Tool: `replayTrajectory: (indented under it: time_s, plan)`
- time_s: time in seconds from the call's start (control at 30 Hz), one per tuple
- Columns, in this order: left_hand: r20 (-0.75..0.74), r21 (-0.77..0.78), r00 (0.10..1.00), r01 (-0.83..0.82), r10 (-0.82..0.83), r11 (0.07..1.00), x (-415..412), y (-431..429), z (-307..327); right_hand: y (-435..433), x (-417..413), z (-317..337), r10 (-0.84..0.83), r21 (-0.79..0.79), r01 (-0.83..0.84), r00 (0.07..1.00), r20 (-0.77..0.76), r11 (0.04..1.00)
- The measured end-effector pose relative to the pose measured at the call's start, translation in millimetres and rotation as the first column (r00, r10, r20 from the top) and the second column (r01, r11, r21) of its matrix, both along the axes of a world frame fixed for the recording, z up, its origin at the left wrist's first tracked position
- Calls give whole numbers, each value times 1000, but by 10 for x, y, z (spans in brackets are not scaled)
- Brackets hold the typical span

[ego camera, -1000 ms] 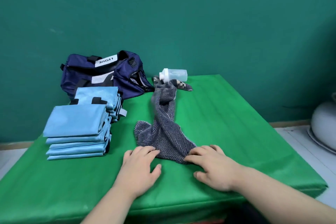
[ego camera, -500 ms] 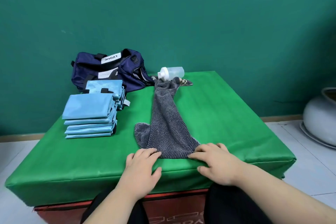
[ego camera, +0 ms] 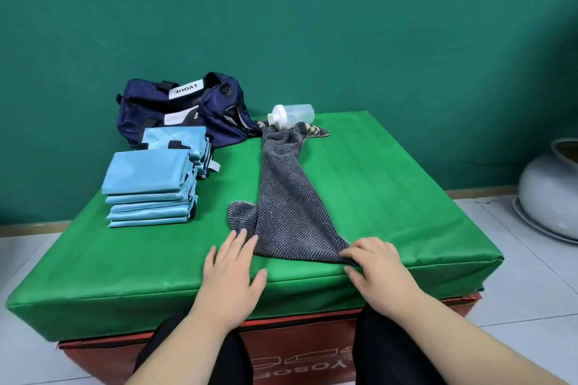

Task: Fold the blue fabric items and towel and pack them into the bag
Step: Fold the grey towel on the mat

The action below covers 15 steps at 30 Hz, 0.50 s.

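Towel (ego camera: 281, 197) lies stretched along the table (ego camera: 406, 197) toward 12 o'clock; right hand (ego camera: 375, 266) pinches its 5 o'clock corner, left hand (ego camera: 233, 262) rests flat at 7 o'clock. Tugging harder could roll the bottle (ego camera: 292, 116) by its far end.

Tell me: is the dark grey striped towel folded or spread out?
Not folded: the towel lies stretched lengthwise on the green padded table, bunched narrow at its far end; the right hand pinches its near corner.

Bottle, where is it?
Head view: the bottle lies at the green table's far edge, right of the navy bag, by the grey towel's far end.
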<state>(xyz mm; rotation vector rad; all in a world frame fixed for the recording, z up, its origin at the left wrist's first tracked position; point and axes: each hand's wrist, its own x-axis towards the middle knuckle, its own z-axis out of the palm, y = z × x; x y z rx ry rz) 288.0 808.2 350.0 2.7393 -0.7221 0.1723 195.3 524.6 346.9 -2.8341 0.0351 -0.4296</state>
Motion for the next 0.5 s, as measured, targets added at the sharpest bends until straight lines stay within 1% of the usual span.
replayTrajectory:
  time_s: [0.1,0.17,0.3,0.4,0.5]
  plan:
    - [7,9,1000,-8,7,1000,70,0,-20,-72,-16,-63,-30,30,26,989,146,999]
    - [49,-23,999,13,-12,1000,120,-3,-51,-146,-34,-64,-72,94,54,978,196,994]
    - [153,-97,984,102,-86,990,215,-56,-142,-255,-53,-41,-184,233,131,957,224,964]
    - [202,-142,973,146,-116,979,220,-92,-149,-234,-105,6,-192,310,113,952,237,944]
    - [186,-153,978,127,-97,980,223,-120,-114,-153,-195,86,-214,445,89,947,240,891]
